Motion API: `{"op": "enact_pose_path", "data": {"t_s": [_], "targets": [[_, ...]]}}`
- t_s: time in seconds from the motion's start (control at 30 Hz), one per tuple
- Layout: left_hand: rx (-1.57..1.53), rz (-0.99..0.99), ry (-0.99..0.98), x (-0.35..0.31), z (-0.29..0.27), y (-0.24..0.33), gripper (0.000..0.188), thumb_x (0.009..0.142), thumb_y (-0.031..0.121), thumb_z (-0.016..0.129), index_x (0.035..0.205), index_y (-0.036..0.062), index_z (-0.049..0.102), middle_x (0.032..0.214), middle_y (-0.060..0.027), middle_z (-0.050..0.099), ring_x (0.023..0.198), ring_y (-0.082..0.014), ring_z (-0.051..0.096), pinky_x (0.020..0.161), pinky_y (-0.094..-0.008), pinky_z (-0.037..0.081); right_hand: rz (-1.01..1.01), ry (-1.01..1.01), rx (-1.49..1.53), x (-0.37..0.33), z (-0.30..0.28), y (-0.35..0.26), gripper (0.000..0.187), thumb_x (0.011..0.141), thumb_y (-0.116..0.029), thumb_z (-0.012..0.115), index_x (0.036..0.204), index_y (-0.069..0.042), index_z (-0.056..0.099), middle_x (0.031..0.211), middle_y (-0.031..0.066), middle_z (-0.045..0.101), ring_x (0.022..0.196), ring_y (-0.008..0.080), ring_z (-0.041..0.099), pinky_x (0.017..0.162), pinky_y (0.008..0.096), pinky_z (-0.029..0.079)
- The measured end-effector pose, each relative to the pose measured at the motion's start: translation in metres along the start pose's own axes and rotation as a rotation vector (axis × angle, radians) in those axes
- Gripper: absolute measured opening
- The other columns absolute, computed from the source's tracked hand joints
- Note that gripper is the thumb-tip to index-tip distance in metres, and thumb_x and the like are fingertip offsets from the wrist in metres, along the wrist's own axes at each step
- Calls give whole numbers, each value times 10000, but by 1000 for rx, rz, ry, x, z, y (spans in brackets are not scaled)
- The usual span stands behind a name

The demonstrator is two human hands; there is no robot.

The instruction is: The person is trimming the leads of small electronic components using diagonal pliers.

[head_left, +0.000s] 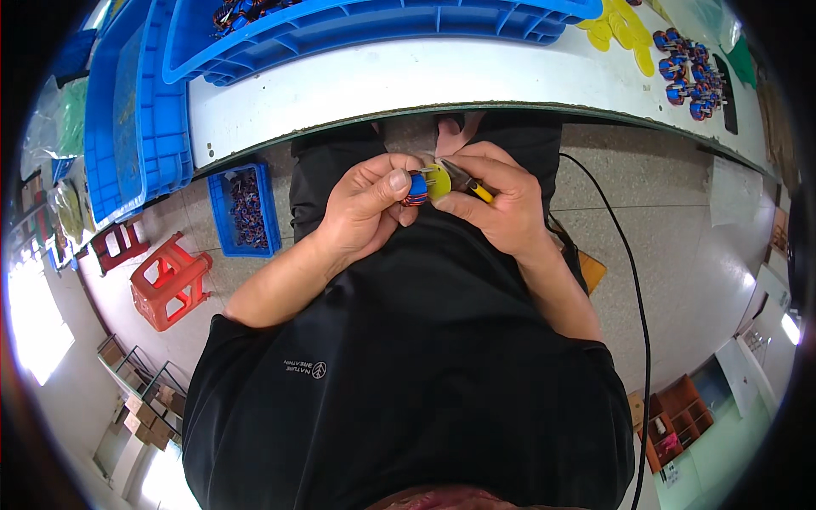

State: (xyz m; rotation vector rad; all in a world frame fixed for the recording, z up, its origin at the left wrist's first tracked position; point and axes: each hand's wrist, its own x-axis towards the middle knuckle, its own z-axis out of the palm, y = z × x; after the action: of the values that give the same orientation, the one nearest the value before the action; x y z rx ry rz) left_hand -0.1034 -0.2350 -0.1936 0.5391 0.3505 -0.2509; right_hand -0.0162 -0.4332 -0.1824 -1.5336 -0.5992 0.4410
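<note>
Over my lap, just off the table's near edge, my left hand [361, 202] pinches a small wire-wound coil [416, 191] with a blue core and copper-coloured windings. Pale leads stick out of the coil toward a round yellow-green disc [440, 184], which stands close against its right side. My right hand [510, 202] is closed around pliers [482, 192] with yellow-and-black handles, their jaws beside the disc's upper edge. The right thumb reaches the disc's lower edge. Whether the leads pass through the disc is too small to tell.
A blue crate [374, 47] holding coils stands on the white table [357, 98]. Yellow discs [618, 25] and several coils [677, 68] lie at the far right. Another blue crate [161, 127] is at left. On the floor are a coil-filled bin [274, 229], a red stool [161, 289] and a black cable [633, 263].
</note>
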Motion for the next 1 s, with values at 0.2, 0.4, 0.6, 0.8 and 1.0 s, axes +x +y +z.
{"op": "enact_pose_path", "data": {"t_s": [0.2, 0.4, 0.6, 0.8, 1.0], "targets": [[6, -22, -3, 0, -1, 1, 291, 971, 212, 734, 1134, -14, 653, 1034, -140, 640, 750, -158, 560, 591, -237, 460, 4, 1, 25, -1, 0, -4, 358, 809, -11, 807, 1157, 26, 734, 1062, 112, 682, 873, 208, 623, 795, 286, 492], [103, 56, 13, -1, 9, 5, 195, 999, 146, 682, 1109, -14, 657, 1066, -134, 650, 752, -140, 560, 616, -229, 469, 130, 36, -89, -6, -2, -23, 223, 877, -29, 721, 1092, 31, 729, 1046, 115, 681, 840, 201, 613, 764, 292, 485], [311, 135, -63, 5, 2, 15, 280, 947, 189, 742, 1095, -28, 646, 1218, -181, 585, 921, -237, 608, 715, -261, 492, 449, -183, -152, -16, -20, -54, 178, 944, -60, 646, 1054, 65, 711, 984, 109, 687, 817, 159, 600, 764, 251, 467], [545, 286, -92, 6, 8, 16, 220, 904, 110, 748, 1054, -17, 651, 1221, -164, 591, 997, -226, 586, 867, -297, 479, 654, -305, -43, -10, -26, -54, 158, 955, -91, 610, 949, 39, 700, 801, 75, 658, 687, 159, 540, 693, 267, 445], [607, 328, -153, 6, 10, 19, 232, 867, -15, 778, 1061, -28, 652, 1246, -117, 577, 934, -145, 581, 826, -243, 489, 567, -304, -136, -5, -27, -56, 211, 944, -163, 599, 842, 12, 658, 685, 70, 607, 616, 202, 488, 621, 315, 411]]}}
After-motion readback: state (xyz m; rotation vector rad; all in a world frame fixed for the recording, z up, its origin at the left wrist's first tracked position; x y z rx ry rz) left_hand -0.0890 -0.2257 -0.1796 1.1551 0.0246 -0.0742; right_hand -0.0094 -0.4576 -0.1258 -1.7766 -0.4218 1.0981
